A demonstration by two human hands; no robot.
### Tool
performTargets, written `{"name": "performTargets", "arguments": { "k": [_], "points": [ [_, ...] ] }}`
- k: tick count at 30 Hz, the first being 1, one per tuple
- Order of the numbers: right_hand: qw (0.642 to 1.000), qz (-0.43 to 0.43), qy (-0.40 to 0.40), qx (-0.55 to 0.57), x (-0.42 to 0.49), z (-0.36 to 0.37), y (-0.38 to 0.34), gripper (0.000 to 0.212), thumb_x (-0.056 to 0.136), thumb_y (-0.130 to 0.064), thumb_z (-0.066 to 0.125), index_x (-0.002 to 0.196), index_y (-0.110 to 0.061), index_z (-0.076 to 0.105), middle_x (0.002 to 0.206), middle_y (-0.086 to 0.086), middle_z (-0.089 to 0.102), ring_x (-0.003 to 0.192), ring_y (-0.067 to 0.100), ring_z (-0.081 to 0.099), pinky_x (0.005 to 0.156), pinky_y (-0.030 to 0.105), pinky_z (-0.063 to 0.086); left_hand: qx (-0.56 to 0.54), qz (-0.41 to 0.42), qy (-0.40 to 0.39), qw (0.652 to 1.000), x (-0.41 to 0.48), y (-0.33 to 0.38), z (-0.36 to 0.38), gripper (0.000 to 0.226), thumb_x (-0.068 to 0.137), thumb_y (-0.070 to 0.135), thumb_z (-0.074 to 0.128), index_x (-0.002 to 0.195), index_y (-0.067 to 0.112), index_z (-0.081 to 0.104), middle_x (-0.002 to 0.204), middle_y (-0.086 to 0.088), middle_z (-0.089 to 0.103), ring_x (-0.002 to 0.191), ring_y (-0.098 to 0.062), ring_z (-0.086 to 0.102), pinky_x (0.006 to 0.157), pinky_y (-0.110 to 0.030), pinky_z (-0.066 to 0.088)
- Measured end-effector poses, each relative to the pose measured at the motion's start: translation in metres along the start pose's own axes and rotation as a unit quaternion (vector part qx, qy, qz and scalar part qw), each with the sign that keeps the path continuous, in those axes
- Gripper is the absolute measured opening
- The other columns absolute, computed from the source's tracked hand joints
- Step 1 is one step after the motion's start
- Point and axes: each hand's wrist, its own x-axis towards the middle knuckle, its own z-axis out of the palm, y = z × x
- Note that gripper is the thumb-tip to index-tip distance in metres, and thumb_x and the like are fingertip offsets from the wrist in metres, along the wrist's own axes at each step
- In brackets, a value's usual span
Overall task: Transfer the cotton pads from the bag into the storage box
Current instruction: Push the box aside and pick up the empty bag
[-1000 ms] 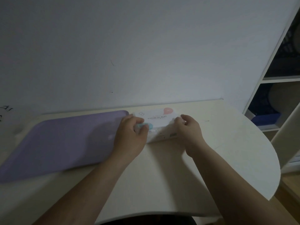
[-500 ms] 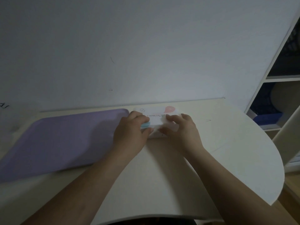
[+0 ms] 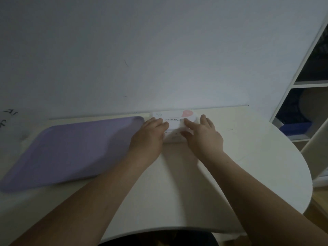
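Bag (image 3: 174, 116) held by left hand (image 3: 149, 137); right hand (image 3: 204, 135) moved inward.

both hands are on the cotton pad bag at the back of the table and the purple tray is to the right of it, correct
Not quite. The left hand and right hand do hold the cotton pad bag at the back of the table, but the purple tray lies to the left of it, not the right. The head view shows this.
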Motion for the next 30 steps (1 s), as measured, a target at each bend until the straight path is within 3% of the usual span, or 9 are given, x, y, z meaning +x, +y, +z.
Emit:
{"name": "performTargets", "arguments": {
  "k": [3,6,10,13,15,19,23,26,30],
  "points": [
    [0.997,-0.024,0.0,-0.078,0.001,0.006,-0.012,0.061,0.109,-0.047,0.037,0.164,-0.035,0.013,0.176,0.013,-0.006,0.162,0.035,-0.009,0.127,0.059,0.013,0.048,0.005,-0.088,0.995,0.003,0.004,-0.009,0.059,0.1,0.011,0.052,0.157,0.016,0.039,0.169,-0.008,0.031,0.158,-0.03,0.023,0.126,-0.039,0.025],
    [0.988,-0.14,0.039,-0.044,-0.015,0.012,-0.037,0.06,0.103,-0.029,0.038,0.162,-0.025,0.031,0.175,0.015,0.015,0.163,0.036,0.005,0.129,0.058,0.013,0.032,-0.033,-0.113,0.993,-0.003,0.006,-0.023,0.07,0.099,0.016,0.052,0.162,0.012,0.024,0.174,-0.01,0.013,0.16,-0.029,0.013,0.129,-0.039,0.018],
    [0.979,-0.193,0.012,0.064,-0.027,0.026,-0.085,0.069,0.079,-0.027,0.039,0.141,-0.005,0.06,0.149,0.019,0.058,0.145,0.04,0.046,0.117,0.053,0.041,-0.004,-0.08,-0.121,0.989,-0.015,-0.012,-0.055,0.054,0.094,0.014,0.061,0.146,0.01,0.047,0.158,-0.011,0.044,0.144,-0.029,0.044,0.117,-0.034,0.037],
    [0.969,-0.201,-0.041,0.141,-0.032,0.034,-0.124,0.062,0.081,-0.04,0.034,0.125,-0.015,0.068,0.118,0.013,0.07,0.114,0.039,0.064,0.085,0.046,0.055,0.004,-0.14,-0.136,0.981,-0.032,-0.049,-0.086,0.04,0.091,0.019,0.064,0.13,0.011,0.059,0.138,-0.009,0.06,0.126,-0.029,0.058,0.101,-0.035,0.048],
    [0.961,-0.195,-0.106,0.164,-0.035,0.035,-0.149,0.054,0.088,-0.04,0.038,0.13,-0.021,0.066,0.124,0.01,0.071,0.116,0.036,0.066,0.087,0.042,0.054,0.004,-0.169,-0.13,0.977,-0.045,-0.073,-0.105,0.04,0.091,0.027,0.063,0.129,0.015,0.065,0.138,-0.005,0.06,0.13,-0.027,0.056,0.1,-0.031,0.045],
    [0.929,-0.166,-0.196,0.268,-0.038,0.051,-0.208,0.044,0.103,-0.013,0.055,0.147,-0.01,0.058,0.145,0.012,0.063,0.131,0.027,0.061,0.113,0.036,0.045,0.136,-0.282,-0.07,0.947,-0.072,-0.128,-0.155,0.048,0.094,0.04,0.063,0.141,0.032,0.058,0.172,-0.005,0.021,0.161,-0.029,0.007,0.128,-0.051,0.011],
    [0.905,-0.182,-0.206,0.324,-0.047,0.066,-0.247,0.037,0.102,-0.012,0.058,0.138,-0.009,0.066,0.137,0.007,0.07,0.128,0.021,0.064,0.107,0.026,0.045,0.176,-0.444,-0.079,0.875,-0.105,-0.187,-0.2,0.052,0.089,0.035,0.062,0.141,0.039,0.052,0.174,-0.012,-0.013,0.158,-0.038,-0.022,0.122,-0.07,-0.002],
    [0.896,-0.189,-0.213,0.341,-0.049,0.068,-0.26,0.03,0.102,-0.015,0.06,0.128,-0.012,0.073,0.119,0.002,0.074,0.113,0.016,0.068,0.096,0.023,0.047,0.136,-0.493,-0.095,0.854,-0.12,-0.219,-0.207,0.056,0.088,0.04,0.064,0.142,0.039,0.051,0.172,-0.02,-0.011,0.159,-0.04,-0.017,0.125,-0.062,0.005],
    [0.902,-0.206,-0.197,0.324,-0.042,0.075,-0.263,0.019,0.101,-0.016,0.063,0.108,-0.015,0.081,0.099,-0.002,0.077,0.093,0.012,0.068,0.076,0.006,0.043,0.116,-0.505,-0.182,0.836,-0.128,-0.243,-0.199,0.078,0.09,0.059,0.059,0.152,0.013,0.042,0.161,-0.02,0.032,0.15,-0.038,0.033,0.121,-0.041,0.03]
  ]
}}
